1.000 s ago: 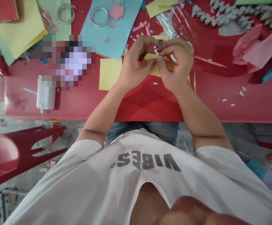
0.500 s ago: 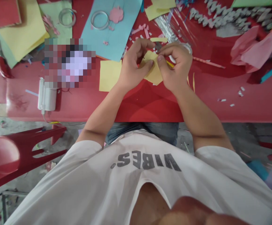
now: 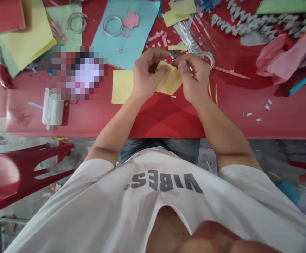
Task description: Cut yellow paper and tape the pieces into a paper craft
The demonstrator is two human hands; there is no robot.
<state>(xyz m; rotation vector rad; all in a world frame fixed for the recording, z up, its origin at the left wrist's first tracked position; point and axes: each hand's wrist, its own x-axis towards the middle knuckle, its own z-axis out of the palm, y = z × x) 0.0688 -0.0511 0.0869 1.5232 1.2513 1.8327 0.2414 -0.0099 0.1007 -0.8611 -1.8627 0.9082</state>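
Note:
A creased piece of yellow paper point(image 3: 170, 83) is held just above the red table, between my two hands. My left hand point(image 3: 149, 75) is closed on its left side, thumb lying over the paper. At the upper right edge, my right hand point(image 3: 196, 75) pinches with thumb and forefinger. Right beyond the fingertips shows a grey blade-like piece point(image 3: 175, 53); the fingers partly cover it, and I cannot tell whether it is touched. A flat yellow sheet point(image 3: 121, 86) lies left of my left wrist. By my right knuckles is a white ring-shaped item point(image 3: 208, 59), partly hidden.
The red table point(image 3: 166, 119) carries a blue sheet point(image 3: 126, 45) with a silver ring point(image 3: 113, 25) and a pink paper flower point(image 3: 131, 20). Pink crumpled paper point(image 3: 282, 63) and a pencil point(image 3: 232, 72) lie right. A white device point(image 3: 53, 107) stands left, near a red chair point(image 3: 37, 168).
Both hands have shifted slightly left with the yellow paper. My right hand has turned a little, and more of the paper and the grey blade-like piece shows between the hands.

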